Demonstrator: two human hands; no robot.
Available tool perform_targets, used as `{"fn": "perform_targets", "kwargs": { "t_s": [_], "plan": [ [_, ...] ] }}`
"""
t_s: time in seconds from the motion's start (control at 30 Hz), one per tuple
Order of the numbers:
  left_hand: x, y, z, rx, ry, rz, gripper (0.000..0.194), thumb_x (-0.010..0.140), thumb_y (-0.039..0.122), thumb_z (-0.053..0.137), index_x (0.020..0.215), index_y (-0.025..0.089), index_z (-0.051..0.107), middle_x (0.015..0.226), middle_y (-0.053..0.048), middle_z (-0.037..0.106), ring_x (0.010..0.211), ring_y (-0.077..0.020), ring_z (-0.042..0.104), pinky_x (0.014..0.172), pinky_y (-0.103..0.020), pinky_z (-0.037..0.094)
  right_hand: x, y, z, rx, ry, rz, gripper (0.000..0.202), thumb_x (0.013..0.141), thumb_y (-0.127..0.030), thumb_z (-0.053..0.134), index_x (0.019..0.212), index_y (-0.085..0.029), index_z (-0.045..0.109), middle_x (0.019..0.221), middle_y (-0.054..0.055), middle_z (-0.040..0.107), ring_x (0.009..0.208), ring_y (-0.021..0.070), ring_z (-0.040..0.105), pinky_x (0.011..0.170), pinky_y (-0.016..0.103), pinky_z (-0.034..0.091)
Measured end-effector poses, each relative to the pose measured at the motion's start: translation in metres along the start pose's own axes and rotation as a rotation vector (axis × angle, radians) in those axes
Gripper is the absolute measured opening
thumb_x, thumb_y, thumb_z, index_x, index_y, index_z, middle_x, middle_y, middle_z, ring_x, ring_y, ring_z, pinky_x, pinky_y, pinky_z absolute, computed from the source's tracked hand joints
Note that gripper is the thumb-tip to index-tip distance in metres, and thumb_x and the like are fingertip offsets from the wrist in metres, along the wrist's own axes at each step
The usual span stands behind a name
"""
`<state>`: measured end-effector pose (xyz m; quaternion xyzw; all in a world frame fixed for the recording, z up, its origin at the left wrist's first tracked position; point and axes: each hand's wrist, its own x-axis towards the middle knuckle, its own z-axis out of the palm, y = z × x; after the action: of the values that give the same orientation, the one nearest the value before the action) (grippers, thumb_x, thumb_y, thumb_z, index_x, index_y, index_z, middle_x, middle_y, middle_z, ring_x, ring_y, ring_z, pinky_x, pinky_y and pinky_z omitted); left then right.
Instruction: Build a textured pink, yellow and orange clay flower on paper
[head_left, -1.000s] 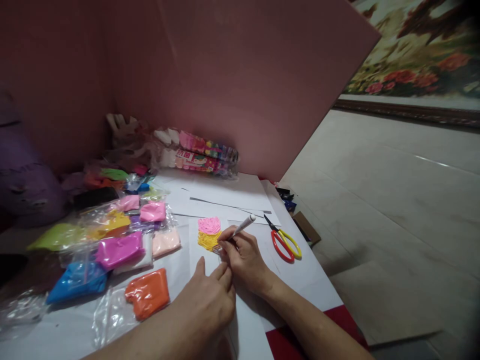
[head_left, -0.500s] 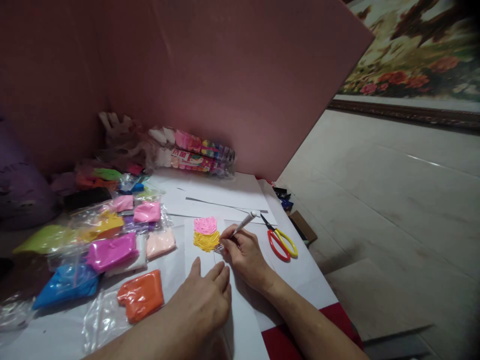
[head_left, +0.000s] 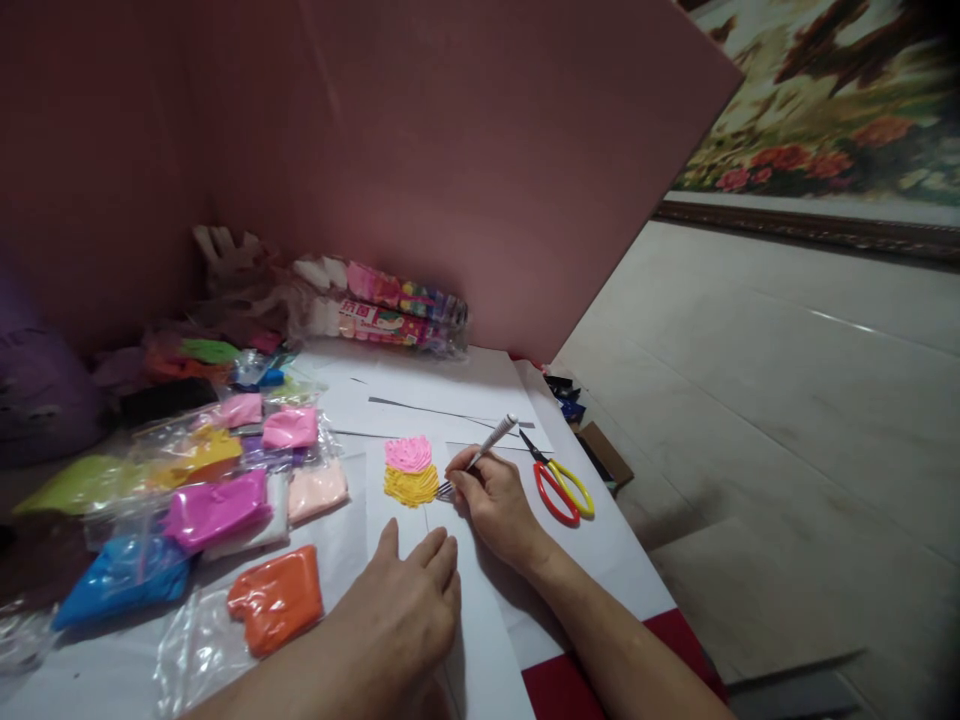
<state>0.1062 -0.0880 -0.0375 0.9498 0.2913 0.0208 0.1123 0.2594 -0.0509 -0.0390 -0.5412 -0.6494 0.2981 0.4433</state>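
My right hand [head_left: 491, 500] is closed in a pinch around a metal fork [head_left: 496, 438], its handle slanting up to the right. The fork's tines are at the right edge of a yellow clay patch [head_left: 411, 487] with a ridged texture. Directly above that sits a pink clay patch [head_left: 407, 454], also textured, both on a white paper sheet [head_left: 442, 540]. My left hand [head_left: 409, 600] lies flat on the paper below the clay, fingers stretched out, holding nothing.
Scissors [head_left: 559, 485] with red and yellow handles lie right of my right hand. Bagged clay in several colours, including an orange lump [head_left: 277, 600] and a magenta one [head_left: 217, 510], covers the left side. Clay packs [head_left: 382, 305] rest against the pink wall [head_left: 420, 170].
The fork and my right hand have shifted slightly to the right, so its tines now show beside the yellow clay. My left hand has stayed flat on the paper.
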Motion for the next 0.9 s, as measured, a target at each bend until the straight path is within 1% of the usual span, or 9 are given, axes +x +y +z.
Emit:
{"fn": "perform_targets", "kwargs": {
  "t_s": [0.2, 0.43, 0.5, 0.57, 0.63, 0.77, 0.9],
  "plan": [
    [-0.0007, -0.0005, 0.0023, 0.009, 0.026, 0.009, 0.032, 0.093, 0.022, 0.043, 0.116, 0.014, 0.063, 0.129, -0.021, 0.057, 0.123, -0.0351, 0.048, 0.094, -0.065, 0.036, 0.0027, 0.0057, -0.0016, -0.044, 0.019, -0.028, 0.012, 0.082, -0.015, 0.048, 0.074, -0.018, 0.057, 0.063, -0.002, 0.053, 0.053, 0.0122, 0.049, 0.052, 0.024, 0.042],
    [-0.0006, 0.0002, -0.0006, -0.002, 0.015, 0.001, 0.033, 0.092, 0.022, 0.043, 0.118, 0.013, 0.062, 0.13, -0.021, 0.055, 0.123, -0.0349, 0.048, 0.095, -0.065, 0.035, 0.0043, 0.0071, -0.0033, -0.095, 0.074, -0.053, 0.013, 0.083, -0.015, 0.048, 0.075, -0.018, 0.058, 0.07, 0.001, 0.056, 0.057, 0.0129, 0.051, 0.054, 0.025, 0.043],
    [-0.0004, -0.0001, -0.0003, -0.006, 0.019, 0.005, 0.033, 0.091, 0.022, 0.045, 0.118, 0.013, 0.062, 0.13, -0.021, 0.055, 0.123, -0.0353, 0.048, 0.095, -0.064, 0.035, 0.0041, 0.0063, -0.0037, -0.089, 0.108, -0.066, 0.012, 0.083, -0.015, 0.048, 0.075, -0.018, 0.058, 0.071, 0.001, 0.056, 0.059, 0.0129, 0.051, 0.055, 0.025, 0.044],
    [-0.0001, -0.0006, 0.0006, -0.01, 0.024, 0.012, 0.033, 0.091, 0.022, 0.045, 0.117, 0.012, 0.062, 0.13, -0.022, 0.055, 0.123, -0.0359, 0.048, 0.095, -0.065, 0.035, 0.0035, 0.0047, -0.0035, -0.044, 0.126, -0.065, 0.01, 0.082, -0.016, 0.049, 0.075, -0.017, 0.057, 0.068, 0.0, 0.054, 0.058, 0.0125, 0.05, 0.055, 0.025, 0.043],
    [0.0001, -0.001, 0.0015, -0.018, 0.026, 0.015, 0.034, 0.091, 0.022, 0.045, 0.117, 0.011, 0.063, 0.13, -0.023, 0.055, 0.123, -0.0362, 0.047, 0.094, -0.066, 0.034, 0.0027, 0.0029, -0.0024, 0.022, 0.104, -0.048, 0.009, 0.082, -0.017, 0.051, 0.075, -0.017, 0.057, 0.065, -0.001, 0.052, 0.055, 0.0115, 0.047, 0.053, 0.024, 0.041],
    [-0.0001, -0.0009, 0.0018, -0.012, 0.017, 0.005, 0.034, 0.092, 0.023, 0.043, 0.118, 0.013, 0.062, 0.13, -0.021, 0.055, 0.123, -0.0352, 0.047, 0.095, -0.064, 0.034, 0.0005, 0.0005, 0.0011, 0.108, 0.034, 0.007, 0.008, 0.08, -0.018, 0.053, 0.074, -0.017, 0.057, 0.065, -0.002, 0.051, 0.053, 0.0098, 0.045, 0.05, 0.023, 0.04],
    [-0.0006, 0.0002, 0.0003, 0.002, 0.002, -0.001, 0.034, 0.093, 0.023, 0.043, 0.119, 0.015, 0.061, 0.131, -0.02, 0.055, 0.124, -0.0342, 0.047, 0.096, -0.062, 0.035, -0.0009, -0.0004, 0.0037, 0.174, -0.005, 0.059, 0.006, 0.08, -0.019, 0.053, 0.075, -0.017, 0.057, 0.058, -0.004, 0.047, 0.048, 0.0096, 0.043, 0.046, 0.022, 0.038]
  ]
}}
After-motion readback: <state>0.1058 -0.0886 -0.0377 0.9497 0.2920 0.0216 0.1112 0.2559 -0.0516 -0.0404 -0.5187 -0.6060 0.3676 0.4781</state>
